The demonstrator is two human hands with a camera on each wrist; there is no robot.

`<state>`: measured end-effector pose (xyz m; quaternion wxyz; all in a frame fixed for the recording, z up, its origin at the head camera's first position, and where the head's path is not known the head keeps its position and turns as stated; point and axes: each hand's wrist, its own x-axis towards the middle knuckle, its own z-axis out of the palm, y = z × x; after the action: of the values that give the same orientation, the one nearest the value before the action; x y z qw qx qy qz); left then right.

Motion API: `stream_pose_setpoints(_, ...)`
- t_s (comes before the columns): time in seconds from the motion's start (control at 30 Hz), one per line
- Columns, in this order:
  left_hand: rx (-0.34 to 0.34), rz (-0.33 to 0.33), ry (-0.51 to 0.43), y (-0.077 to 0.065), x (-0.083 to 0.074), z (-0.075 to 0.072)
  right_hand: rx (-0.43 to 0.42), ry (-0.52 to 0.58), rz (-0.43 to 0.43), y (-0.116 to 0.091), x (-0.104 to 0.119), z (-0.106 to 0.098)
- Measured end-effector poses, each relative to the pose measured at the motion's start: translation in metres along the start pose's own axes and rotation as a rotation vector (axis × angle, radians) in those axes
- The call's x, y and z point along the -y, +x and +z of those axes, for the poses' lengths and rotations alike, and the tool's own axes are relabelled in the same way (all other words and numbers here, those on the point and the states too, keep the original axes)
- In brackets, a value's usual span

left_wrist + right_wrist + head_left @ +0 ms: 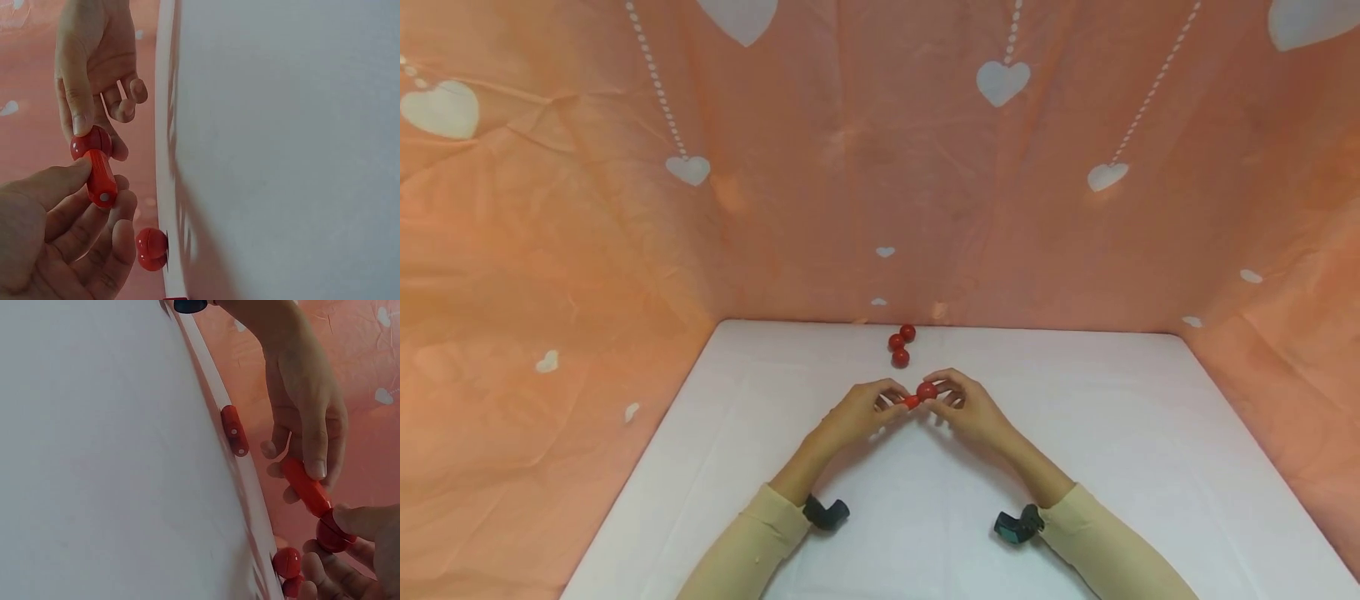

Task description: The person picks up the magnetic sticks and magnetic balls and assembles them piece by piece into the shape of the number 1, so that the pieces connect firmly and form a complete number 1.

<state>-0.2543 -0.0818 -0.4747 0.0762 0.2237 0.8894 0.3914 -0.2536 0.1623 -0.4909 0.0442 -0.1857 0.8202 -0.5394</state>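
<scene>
My left hand (861,408) pinches a short red rod (101,181) between thumb and fingers. A pale round dot shows on the rod's near end in the left wrist view. Opposite it, my right hand (973,408) holds a glossy red ball (927,391) with a groove cut across it. Ball and rod meet end to end between the two hands, above the white table (917,533). Fingers cover part of both pieces.
Three more red balls (900,358) sit close together near the table's back edge. In the right wrist view, red rods (231,419) with pale dots lie on the table beyond the left hand. A peach cloth (850,208) with white hearts surrounds the table's back and sides.
</scene>
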Motion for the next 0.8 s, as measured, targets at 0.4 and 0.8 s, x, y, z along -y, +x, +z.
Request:
stream_pose_setpoints(0.4,-0.09,-0.044,0.117,-0.001,0.001,-0.012,0.003,0.009,0.028,0.004,-0.008,0.0)
stream_pose_setpoints(0.8,-0.214,-0.109,0.272,0.011,0.022,-0.033,-0.001,0.035,0.047,0.002,-0.007,-0.004)
